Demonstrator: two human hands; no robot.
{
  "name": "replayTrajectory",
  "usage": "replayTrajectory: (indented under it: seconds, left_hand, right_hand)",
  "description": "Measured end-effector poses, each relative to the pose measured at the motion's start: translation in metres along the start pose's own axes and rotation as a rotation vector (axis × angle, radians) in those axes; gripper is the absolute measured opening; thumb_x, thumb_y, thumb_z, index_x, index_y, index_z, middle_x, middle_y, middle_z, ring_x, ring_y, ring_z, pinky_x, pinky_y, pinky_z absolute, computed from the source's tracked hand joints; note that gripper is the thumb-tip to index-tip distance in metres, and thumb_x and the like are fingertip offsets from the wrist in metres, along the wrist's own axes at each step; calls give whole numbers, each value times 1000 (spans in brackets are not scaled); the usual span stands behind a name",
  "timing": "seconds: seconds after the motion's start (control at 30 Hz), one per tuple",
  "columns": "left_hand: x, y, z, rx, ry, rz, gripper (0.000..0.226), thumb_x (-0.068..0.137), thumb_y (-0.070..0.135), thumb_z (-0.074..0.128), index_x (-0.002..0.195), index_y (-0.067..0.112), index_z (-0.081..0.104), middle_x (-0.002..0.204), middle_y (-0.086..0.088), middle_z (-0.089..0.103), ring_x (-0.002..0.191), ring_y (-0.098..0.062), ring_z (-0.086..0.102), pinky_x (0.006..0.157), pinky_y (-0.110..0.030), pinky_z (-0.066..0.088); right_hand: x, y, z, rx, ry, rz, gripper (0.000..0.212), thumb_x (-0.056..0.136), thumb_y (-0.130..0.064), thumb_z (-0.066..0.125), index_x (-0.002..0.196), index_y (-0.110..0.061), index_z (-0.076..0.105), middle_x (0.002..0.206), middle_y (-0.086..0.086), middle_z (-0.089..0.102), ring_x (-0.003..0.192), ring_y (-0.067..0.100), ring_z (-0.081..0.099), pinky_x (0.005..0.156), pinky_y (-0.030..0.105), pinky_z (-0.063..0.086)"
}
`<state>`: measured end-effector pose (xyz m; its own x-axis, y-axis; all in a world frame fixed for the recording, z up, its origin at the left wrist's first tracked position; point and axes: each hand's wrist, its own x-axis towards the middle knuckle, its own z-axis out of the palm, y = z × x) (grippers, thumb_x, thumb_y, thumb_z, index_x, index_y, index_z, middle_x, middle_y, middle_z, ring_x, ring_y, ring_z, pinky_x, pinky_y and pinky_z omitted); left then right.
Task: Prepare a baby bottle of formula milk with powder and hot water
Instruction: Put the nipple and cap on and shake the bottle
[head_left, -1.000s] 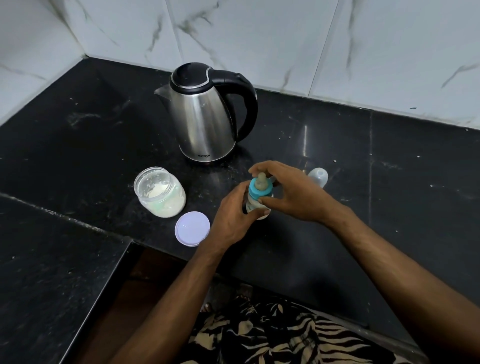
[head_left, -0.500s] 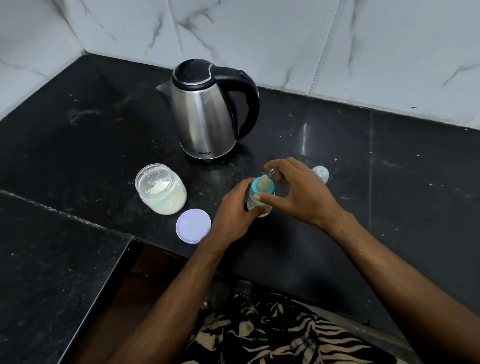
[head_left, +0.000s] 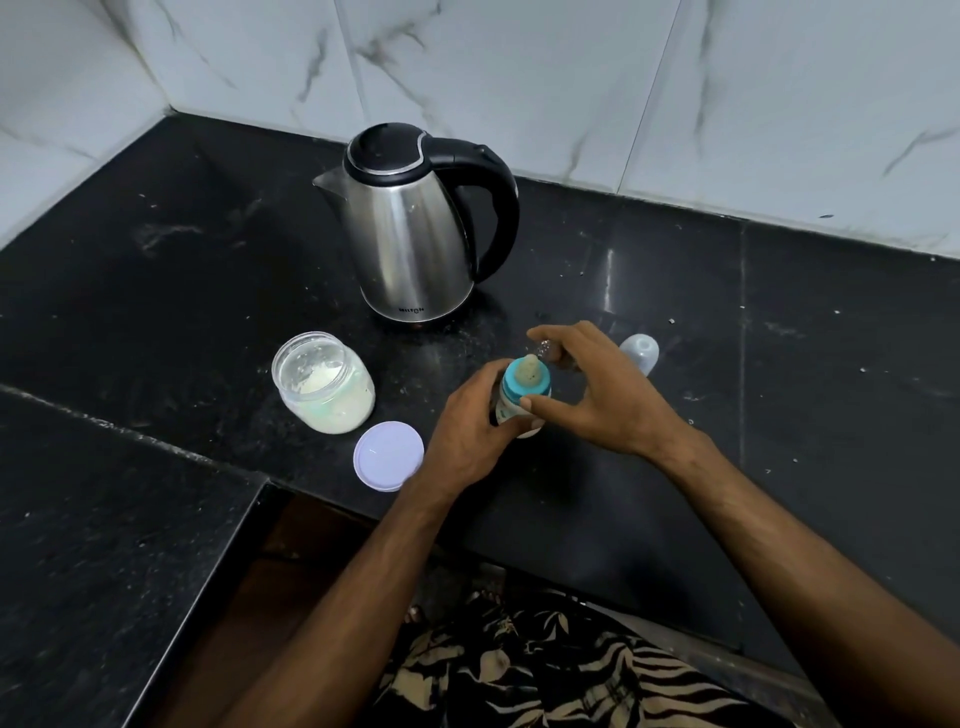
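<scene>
The baby bottle (head_left: 511, 410) stands on the black counter (head_left: 727, 415) in front of the kettle (head_left: 415, 228). The left hand (head_left: 467, 431) grips its body; the right hand (head_left: 597, 395) pinches its teal collar (head_left: 524, 387). Left of the kettle's front sits the open powder jar (head_left: 324, 382)

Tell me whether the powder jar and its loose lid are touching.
Apart. The head view shows a strip of black countertop between the powder jar and the lavender lid, which lies flat, nearer the counter's front edge.
</scene>
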<state>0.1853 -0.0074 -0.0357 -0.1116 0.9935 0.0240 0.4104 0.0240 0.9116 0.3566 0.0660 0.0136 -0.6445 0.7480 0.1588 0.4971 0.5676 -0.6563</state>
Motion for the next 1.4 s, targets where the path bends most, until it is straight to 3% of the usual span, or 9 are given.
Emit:
replayTrajectory:
  seconds: [0.17,0.37,0.47,0.57,0.67,0.77,0.9,1.17,1.4]
  left_hand:
    - [0,-2,0,20,7,25,53,85,20,77,130,29,52,123,17,61,116,0,59,99,-23,49]
    - [0,0,0,17,-6,5,52,87,29,74,134,27,51,127,15,60,116,1,57,99,-19,46]
    - [1,0,0,27,-1,4,54,86,24,76,134,24,52,130,10,61,119,-4,58,102,-28,49]
    - [0,-1,0,18,9,18,52,86,23,76,133,24,53,127,10,63,117,-4,60,101,-32,51]
    - [-1,1,0,24,13,17,50,88,28,73,134,26,52,126,12,63,116,-1,59,100,-30,51]
    - [-1,1,-1,37,11,16,50,89,32,72,134,27,51,126,15,61,117,1,58,100,-29,51]
    - [-1,2,-1,6,-3,-36,57,84,28,78,135,21,52,127,9,64,116,-4,61,100,-27,51]
    - [-3,4,0,13,9,-43,51,86,29,76,132,30,52,117,20,63,111,3,61,94,-16,49]
    - [0,4,-3,40,-13,-71,55,80,31,81,129,25,56,117,14,68,107,1,64,93,-22,53]
  right_hand:
    - [-3,3,8,109,-79,-49,72,82,-26,77,144,-18,43,131,-3,55,121,11,53,106,34,46]
    - [-4,9,6,55,36,5,75,75,-49,75,139,-22,47,117,-5,56,108,11,55,95,38,51]
    - [-2,10,5,155,-122,-30,80,82,-37,76,149,-23,35,139,-7,52,129,11,49,109,39,44]
    - [-1,10,13,192,-41,-31,72,80,-25,79,143,-20,44,127,-6,60,121,12,55,106,41,46]
    - [0,8,18,127,64,9,68,73,-39,80,133,-22,51,114,-5,60,108,13,57,96,42,51]
    - [1,11,13,122,-44,-6,76,77,-51,74,142,-24,45,132,-5,52,123,11,50,104,39,47]
    - [1,12,9,240,-140,-18,73,86,-28,74,150,-24,37,144,-11,52,133,7,48,112,41,41]
    - [-6,8,27,268,146,36,65,73,-30,85,129,-26,51,124,-14,63,118,7,59,101,40,50]
    - [7,14,13,286,-98,9,79,79,-23,82,146,-24,41,129,-7,65,128,3,53,111,34,43]
